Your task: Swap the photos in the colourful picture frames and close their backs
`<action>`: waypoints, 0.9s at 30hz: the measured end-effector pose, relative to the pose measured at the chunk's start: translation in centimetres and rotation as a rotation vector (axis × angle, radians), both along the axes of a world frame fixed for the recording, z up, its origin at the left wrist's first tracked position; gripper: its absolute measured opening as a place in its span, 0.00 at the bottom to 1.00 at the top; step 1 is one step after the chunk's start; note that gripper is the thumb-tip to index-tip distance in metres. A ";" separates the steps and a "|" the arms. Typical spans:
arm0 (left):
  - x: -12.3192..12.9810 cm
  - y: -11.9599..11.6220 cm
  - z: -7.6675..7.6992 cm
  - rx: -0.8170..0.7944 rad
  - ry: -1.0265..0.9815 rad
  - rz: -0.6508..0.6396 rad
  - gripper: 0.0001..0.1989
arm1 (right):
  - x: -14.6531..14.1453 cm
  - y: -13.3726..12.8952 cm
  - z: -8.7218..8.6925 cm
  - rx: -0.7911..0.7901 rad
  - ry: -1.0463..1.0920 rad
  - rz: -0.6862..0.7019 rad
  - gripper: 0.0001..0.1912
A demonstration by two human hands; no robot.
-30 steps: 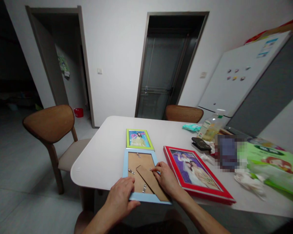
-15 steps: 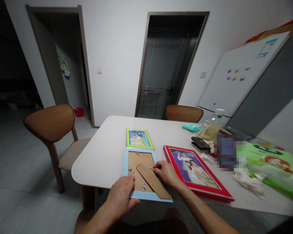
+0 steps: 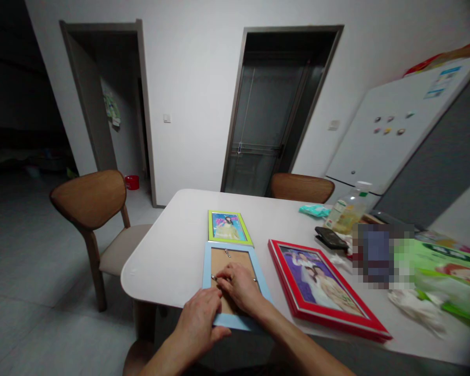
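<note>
A light blue picture frame (image 3: 207, 265) lies face down near the table's front edge, its brown backing board (image 3: 241, 258) upward. My left hand (image 3: 201, 316) grips its lower left side, fingers on top and thumb at the bottom edge. Bent over the board, my right hand (image 3: 241, 288) has its fingertips pinched at the left metal clip (image 3: 213, 278). The top clip (image 3: 227, 254) and right clip (image 3: 255, 280) show; the stand leg and lower clip are hidden by my hands. Beyond lies a green frame (image 3: 230, 227) with a photo, and rightward a thicker red frame (image 3: 325, 287).
On the white table (image 3: 160, 261), the right side holds a black phone-like item (image 3: 331, 238), a bottle (image 3: 348, 211), a teal packet (image 3: 314, 210), crumpled tissue (image 3: 417, 309) and a green package (image 3: 434, 266). Wooden chairs stand left (image 3: 92, 201) and behind (image 3: 302, 188).
My right hand has moved left across the backing board, from the right clip to the left clip. My left hand stays on the frame. The whole view has shifted slightly.
</note>
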State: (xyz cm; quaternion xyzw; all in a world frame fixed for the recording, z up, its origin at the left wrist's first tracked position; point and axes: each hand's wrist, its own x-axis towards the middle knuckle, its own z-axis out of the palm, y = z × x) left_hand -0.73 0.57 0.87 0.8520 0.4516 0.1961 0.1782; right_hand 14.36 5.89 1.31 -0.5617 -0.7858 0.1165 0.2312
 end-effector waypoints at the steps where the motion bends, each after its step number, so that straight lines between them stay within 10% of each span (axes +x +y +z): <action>1: 0.0 0.0 -0.1 0.001 -0.004 0.002 0.26 | -0.5 0.2 -0.2 0.006 -0.013 0.002 0.10; 14: 0.0 0.1 -0.4 0.028 -0.029 -0.003 0.24 | -0.9 1.0 -0.5 0.008 -0.079 0.136 0.10; 27: 0.0 -0.1 -0.8 0.022 -0.049 0.015 0.26 | 0.9 8.4 -1.9 -0.042 -0.082 -0.388 0.10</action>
